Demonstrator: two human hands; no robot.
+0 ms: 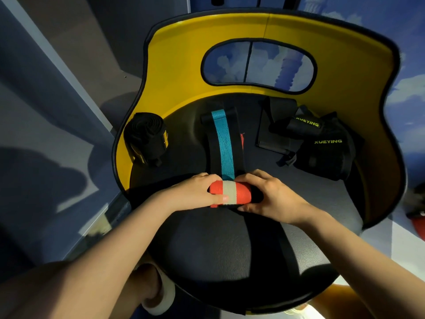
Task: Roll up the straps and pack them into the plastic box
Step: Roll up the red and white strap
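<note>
Head view, one frame. I see both hands at frame centre on the dark seat of a yellow-backed chair point(184, 72). The left hand point(195, 192) and right hand point(273, 199) each curl round an end of a partly rolled strap point(230, 194); the roll shows orange bands with a pale band in the middle. Roll's long axis runs left-right across the frame, lying on the seat just below centre. The unrolled tail point(224, 143) of the same strap, black with a teal stripe down its middle, runs away from the roll toward the top of the frame, its long axis near vertical in the picture, far end near the chair back. Left thumb lies across the front of the roll; right fingers wrap over the top at the right end. At centre left, against the yellow rim, a finished black rolled strap point(147, 139) stands apart from the hands. At upper right of the seat lie black pieces marked XUEYING point(326, 143), beside a flat black item point(273, 132). I cannot make out a plastic box.
</note>
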